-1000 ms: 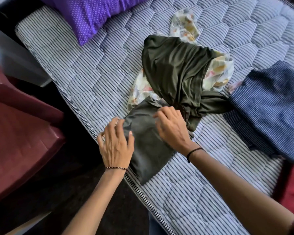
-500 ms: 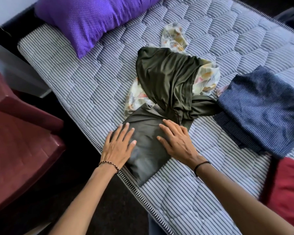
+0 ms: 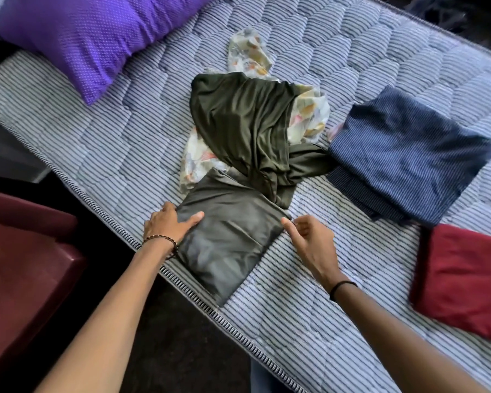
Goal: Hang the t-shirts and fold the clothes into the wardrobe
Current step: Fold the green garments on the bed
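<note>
Folding a grey cloth (image 3: 230, 236) at the near edge of a striped bed (image 3: 111, 143), one hand at each side.

Left hand (image 3: 169, 222) gripping the cloth's left edge, thumb flat on top, fingers curled at the hem. Right hand (image 3: 309, 239) loosely curled, fingertips (image 3: 286, 221) at the right corner; pinching or merely touching, impossible to tell. Behind, an unfolded olive garment (image 3: 244, 129) draped over a floral one (image 3: 309, 114); to the right, a navy pile (image 3: 408, 154) and a red pile (image 3: 465, 276), both folded. Seemingly mid-fold: next, probably taking both sides together, keeping edges aligned, then setting it with the piles. Wardrobe not in view.
</note>
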Motion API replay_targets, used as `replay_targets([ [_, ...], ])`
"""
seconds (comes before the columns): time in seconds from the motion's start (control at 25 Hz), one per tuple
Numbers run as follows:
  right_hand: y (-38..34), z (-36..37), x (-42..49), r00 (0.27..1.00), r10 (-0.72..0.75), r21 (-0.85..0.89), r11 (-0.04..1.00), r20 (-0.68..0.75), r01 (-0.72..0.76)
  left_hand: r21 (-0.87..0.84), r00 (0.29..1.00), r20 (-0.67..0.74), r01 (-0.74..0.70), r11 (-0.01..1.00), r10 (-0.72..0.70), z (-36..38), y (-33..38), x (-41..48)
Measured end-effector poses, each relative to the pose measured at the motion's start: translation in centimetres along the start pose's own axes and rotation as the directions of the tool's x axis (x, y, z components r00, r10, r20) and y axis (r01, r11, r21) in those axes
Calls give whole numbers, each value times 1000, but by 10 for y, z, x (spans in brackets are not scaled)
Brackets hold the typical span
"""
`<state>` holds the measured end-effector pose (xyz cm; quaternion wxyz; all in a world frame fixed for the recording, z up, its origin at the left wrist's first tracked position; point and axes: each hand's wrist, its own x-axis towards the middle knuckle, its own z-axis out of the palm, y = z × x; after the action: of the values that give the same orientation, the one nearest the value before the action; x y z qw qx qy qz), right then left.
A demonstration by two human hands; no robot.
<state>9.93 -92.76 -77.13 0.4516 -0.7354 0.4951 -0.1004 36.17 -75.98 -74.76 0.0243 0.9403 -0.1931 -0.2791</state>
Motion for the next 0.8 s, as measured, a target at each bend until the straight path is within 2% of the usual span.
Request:
replay_targets([
  [0.08, -12, -1, 3, 985, 151, 174, 971, 82, -164, -117, 995, 98, 37, 992, -25, -2, 2, 6],
  [0.16, -20, -2, 10, 939, 258, 429, 839, 228, -335, -195, 987, 157, 65, 979, -35, -2, 2, 12],
  [0.2, -21, 0, 13, 915, 247, 505, 773, 318, -384, -213, 985, 167, 67, 975, -32, -2, 1, 14],
  [0.32, -33, 11, 15, 824, 189, 508, 708, 534, -491, -266, 981, 194, 56, 962, -4, -2, -3, 20],
  [0.4, -38, 24, 13, 788, 205, 507, 667, 580, -546, -307, 982, 187, 56, 950, 3, -1, -6, 21],
  [0.48, -38, 40, 11, 822, 242, 538, 655, 515, -530, -331, 985, 172, 55, 942, 2, 1, -7, 22],
  [0.64, -25, 61, -5, 929, 289, 485, 794, 230, -367, -349, 994, 110, 13, 937, 27, 9, -7, 22],
  [0.72, -27, 62, -17, 954, 282, 504, 813, 101, -293, -394, 994, 97, -15, 919, 58, 13, -6, 19],
  [0.8, -33, 57, -24, 945, 327, 489, 829, -30, -271, -424, 992, 84, -51, 904, 95, 19, -2, 12],
])
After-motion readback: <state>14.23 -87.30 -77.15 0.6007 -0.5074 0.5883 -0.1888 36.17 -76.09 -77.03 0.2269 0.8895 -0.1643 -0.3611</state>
